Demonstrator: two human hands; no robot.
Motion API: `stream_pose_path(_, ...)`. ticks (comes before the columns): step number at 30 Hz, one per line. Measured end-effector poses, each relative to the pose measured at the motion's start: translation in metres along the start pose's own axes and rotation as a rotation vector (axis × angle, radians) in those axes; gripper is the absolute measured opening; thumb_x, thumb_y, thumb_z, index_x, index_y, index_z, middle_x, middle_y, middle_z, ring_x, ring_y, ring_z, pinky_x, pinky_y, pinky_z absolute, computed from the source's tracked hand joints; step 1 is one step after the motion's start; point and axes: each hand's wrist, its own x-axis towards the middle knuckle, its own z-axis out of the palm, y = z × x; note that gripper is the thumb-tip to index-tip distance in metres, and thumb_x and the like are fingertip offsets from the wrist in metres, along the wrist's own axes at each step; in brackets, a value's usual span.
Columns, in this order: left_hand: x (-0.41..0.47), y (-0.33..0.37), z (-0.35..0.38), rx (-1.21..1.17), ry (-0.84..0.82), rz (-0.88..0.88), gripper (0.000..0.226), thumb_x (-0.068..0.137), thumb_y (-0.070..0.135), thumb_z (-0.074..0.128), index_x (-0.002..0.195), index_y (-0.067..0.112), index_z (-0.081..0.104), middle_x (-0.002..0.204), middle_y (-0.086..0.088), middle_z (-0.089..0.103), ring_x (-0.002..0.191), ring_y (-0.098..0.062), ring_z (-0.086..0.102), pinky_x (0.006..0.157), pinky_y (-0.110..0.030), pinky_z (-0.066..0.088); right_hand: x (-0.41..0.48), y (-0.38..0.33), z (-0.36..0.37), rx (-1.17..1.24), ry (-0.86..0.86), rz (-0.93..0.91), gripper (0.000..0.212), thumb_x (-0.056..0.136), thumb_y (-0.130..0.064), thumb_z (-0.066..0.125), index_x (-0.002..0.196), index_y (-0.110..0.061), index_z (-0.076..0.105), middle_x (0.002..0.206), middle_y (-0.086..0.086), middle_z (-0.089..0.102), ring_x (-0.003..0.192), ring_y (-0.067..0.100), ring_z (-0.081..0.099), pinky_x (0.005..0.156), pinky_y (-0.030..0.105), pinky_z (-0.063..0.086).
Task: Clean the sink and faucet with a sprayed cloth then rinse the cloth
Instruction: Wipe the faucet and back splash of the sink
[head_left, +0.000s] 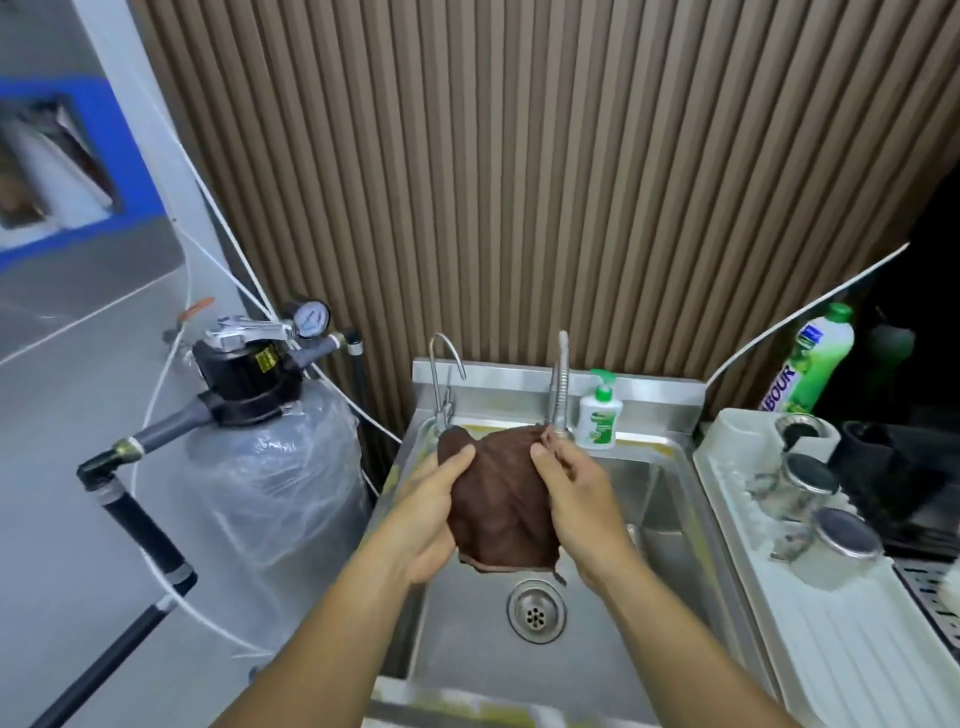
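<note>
Over the sink (670, 519), below the faucet (560, 395), the brown cloth (498, 509) hung between the left hand (431, 514) and right hand (582, 504), both pinching its edges; soft and limp, probably damp, it seemed best gripped by 2 bunched sides.

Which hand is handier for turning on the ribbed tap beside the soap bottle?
Probably the right hand: its fingers lie beside the ribbed faucet, while the left hand grips the cloth farther away.
</note>
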Motion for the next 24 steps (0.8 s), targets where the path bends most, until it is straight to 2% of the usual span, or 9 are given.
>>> stream_pose_path(3,0.027,0.014,-0.021,-0.012,0.042,0.028,0.027,0.104,0.013,0.052,0.126,0.006,0.064,0.111,-0.018,0.075,0.100,-0.030,0.074,0.081,-0.041,0.060,0.021,0.007,0.020,-0.096,0.032,0.048,0.033,0.097,-0.051,0.050,0.097,-0.027,0.074,0.094,-0.010,0.075,0.090,0.008,0.069,0.085,0.033,0.056)
stream_pose_path(5,0.045,0.021,-0.032,-0.047,0.069,0.018,0.026,0.104,0.014,0.051,0.126,0.008,0.064,0.109,-0.016,0.076,0.095,-0.028,0.075,0.074,-0.041,0.063,0.032,0.011,0.026,-0.128,0.055,0.096,0.051,0.084,-0.068,0.045,0.114,-0.034,0.070,0.114,-0.013,0.073,0.111,0.010,0.066,0.104,0.044,0.049)
stream_pose_path(7,0.063,0.024,-0.045,-0.079,0.108,-0.010,0.028,0.105,0.019,0.051,0.126,0.005,0.064,0.111,-0.018,0.075,0.097,-0.030,0.075,0.073,-0.044,0.063,0.036,0.010,0.029,-0.170,0.080,0.122,0.063,0.088,-0.068,0.044,0.138,-0.032,0.058,0.140,-0.015,0.057,0.132,0.010,0.052,0.117,0.041,0.035)
stream_pose_path(10,0.090,0.020,-0.063,-0.160,0.101,-0.098,0.036,0.104,0.029,0.051,0.131,0.007,0.061,0.125,-0.021,0.069,0.109,-0.037,0.070,0.085,-0.051,0.059,0.039,0.015,0.027,-0.273,0.150,0.112,0.056,0.103,-0.051,0.040,0.153,-0.026,0.041,0.153,-0.009,0.043,0.144,0.013,0.035,0.117,0.033,0.025)
stream_pose_path(14,0.113,0.012,-0.067,-0.271,0.016,-0.242,0.048,0.106,0.038,0.044,0.137,0.005,0.059,0.130,-0.021,0.066,0.122,-0.034,0.064,0.112,-0.054,0.041,0.041,0.028,0.005,-0.332,0.260,0.130,0.054,0.105,-0.048,0.038,0.152,-0.023,0.043,0.157,-0.007,0.041,0.145,0.014,0.035,0.119,0.035,0.025)
stream_pose_path(16,0.117,0.008,-0.062,-0.309,-0.005,-0.292,0.052,0.106,0.042,0.040,0.129,0.001,0.064,0.127,-0.021,0.068,0.122,-0.033,0.063,0.112,-0.053,0.040,0.045,0.029,-0.013,-0.361,0.333,0.157,0.053,0.104,-0.052,0.037,0.146,-0.023,0.052,0.151,-0.004,0.050,0.140,0.017,0.044,0.119,0.041,0.031)
stream_pose_path(18,0.122,0.004,-0.056,-0.350,-0.014,-0.310,0.055,0.106,0.044,0.039,0.127,0.000,0.064,0.127,-0.022,0.067,0.122,-0.033,0.063,0.101,-0.053,0.051,0.052,0.027,-0.034,-0.381,0.414,0.177,0.050,0.103,-0.052,0.038,0.134,-0.021,0.063,0.138,0.000,0.062,0.126,0.021,0.055,0.108,0.041,0.041)
stream_pose_path(21,0.132,-0.004,-0.048,-0.389,0.007,-0.323,0.058,0.105,0.047,0.040,0.132,0.001,0.061,0.127,-0.022,0.067,0.121,-0.033,0.063,0.093,-0.051,0.054,0.067,0.016,-0.066,-0.327,0.517,0.189,0.041,0.105,-0.046,0.041,0.098,-0.021,0.073,0.105,0.002,0.072,0.098,0.017,0.064,0.088,0.034,0.044)
stream_pose_path(24,0.142,-0.012,-0.044,-0.369,0.054,-0.325,0.055,0.103,0.048,0.046,0.129,0.002,0.063,0.122,-0.020,0.070,0.115,-0.033,0.065,0.095,-0.051,0.050,0.086,0.014,-0.093,-0.293,0.588,0.200,0.036,0.101,-0.050,0.045,0.080,-0.031,0.067,0.104,0.001,0.072,0.103,0.021,0.064,0.098,0.043,0.047)
